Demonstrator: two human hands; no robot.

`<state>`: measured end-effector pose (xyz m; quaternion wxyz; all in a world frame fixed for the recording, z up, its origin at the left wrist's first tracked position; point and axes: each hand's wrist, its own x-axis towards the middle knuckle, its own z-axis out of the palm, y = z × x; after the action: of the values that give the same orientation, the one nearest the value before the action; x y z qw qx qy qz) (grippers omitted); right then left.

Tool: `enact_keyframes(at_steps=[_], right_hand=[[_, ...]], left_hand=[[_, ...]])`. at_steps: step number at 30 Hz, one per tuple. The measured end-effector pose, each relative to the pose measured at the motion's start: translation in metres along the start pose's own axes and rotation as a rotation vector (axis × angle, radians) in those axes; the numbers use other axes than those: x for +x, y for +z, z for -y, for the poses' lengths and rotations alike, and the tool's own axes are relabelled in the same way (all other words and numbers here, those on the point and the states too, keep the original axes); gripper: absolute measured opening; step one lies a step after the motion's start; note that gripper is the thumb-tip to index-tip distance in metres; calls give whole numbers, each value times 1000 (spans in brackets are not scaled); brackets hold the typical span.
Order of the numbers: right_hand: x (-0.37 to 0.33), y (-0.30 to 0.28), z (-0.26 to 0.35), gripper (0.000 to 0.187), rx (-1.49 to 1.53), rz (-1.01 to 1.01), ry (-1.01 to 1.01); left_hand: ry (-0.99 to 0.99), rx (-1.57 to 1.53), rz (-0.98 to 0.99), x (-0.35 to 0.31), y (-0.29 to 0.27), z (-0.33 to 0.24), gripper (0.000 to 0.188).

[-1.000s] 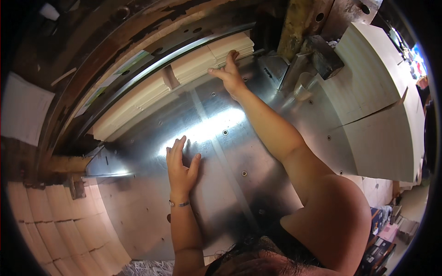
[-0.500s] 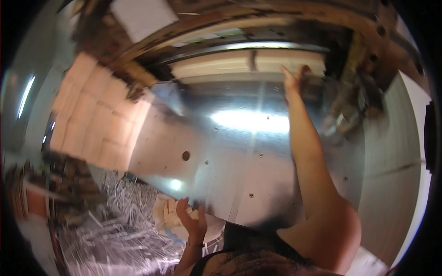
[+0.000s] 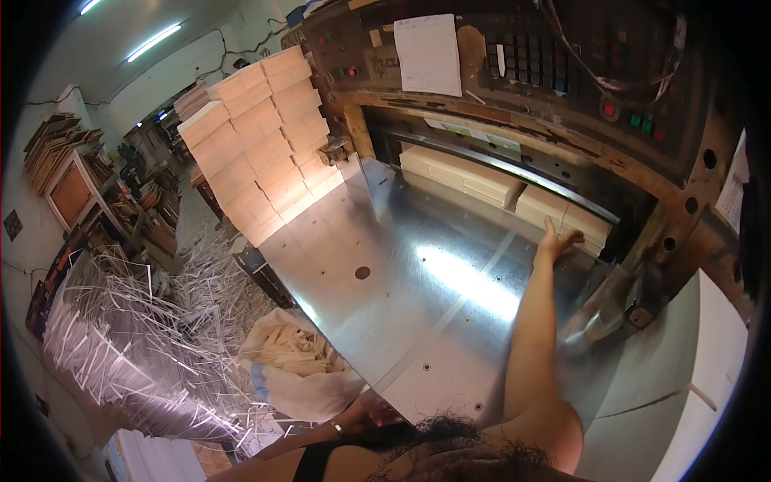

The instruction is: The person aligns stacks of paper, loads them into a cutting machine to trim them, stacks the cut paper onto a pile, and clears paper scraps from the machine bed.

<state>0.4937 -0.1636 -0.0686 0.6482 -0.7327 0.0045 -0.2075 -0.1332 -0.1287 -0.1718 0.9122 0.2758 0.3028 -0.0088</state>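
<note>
Cream-coloured paper stacks [image 3: 462, 178] lie in a row inside the wide slot of a paper-cutting machine, under a long metal bar [image 3: 514, 173]. At the row's right end, my right hand [image 3: 556, 241] reaches in with thumb and fingers apart, at the front face of the paper block [image 3: 554, 210]; whether it presses on it I cannot tell. A shiny metal table [image 3: 377, 321] spreads beneath my right forearm. My left hand [image 3: 373, 412] is low, beside the table's near edge, dim and partly hidden by my body, so its fingers do not show clearly.
Tall paper stacks [image 3: 257, 136] stand at the table's left. Shredded paper strips [image 3: 161, 345] heap on the floor, beside a sack [image 3: 309, 390] of offcuts. Large white sheets [image 3: 666, 377] are piled at right. A control panel [image 3: 522, 60] with buttons and a paper sheet [image 3: 428, 55] rises above the slot.
My view has swung, so the machine sits farther right and more of the left side shows. My left hand has dropped back toward my body; my right hand stays at the paper row.
</note>
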Motion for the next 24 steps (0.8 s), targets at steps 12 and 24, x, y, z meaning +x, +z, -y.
enact_keyframes(at_steps=[12,24], right_hand=[[-18,29,30,124,180,15,-10],[-11,4,17,128,124,17,36]], left_hand=[[163,-189,472,64,-94,-4,63],[224,-156,-259,61,-38,-40,40]])
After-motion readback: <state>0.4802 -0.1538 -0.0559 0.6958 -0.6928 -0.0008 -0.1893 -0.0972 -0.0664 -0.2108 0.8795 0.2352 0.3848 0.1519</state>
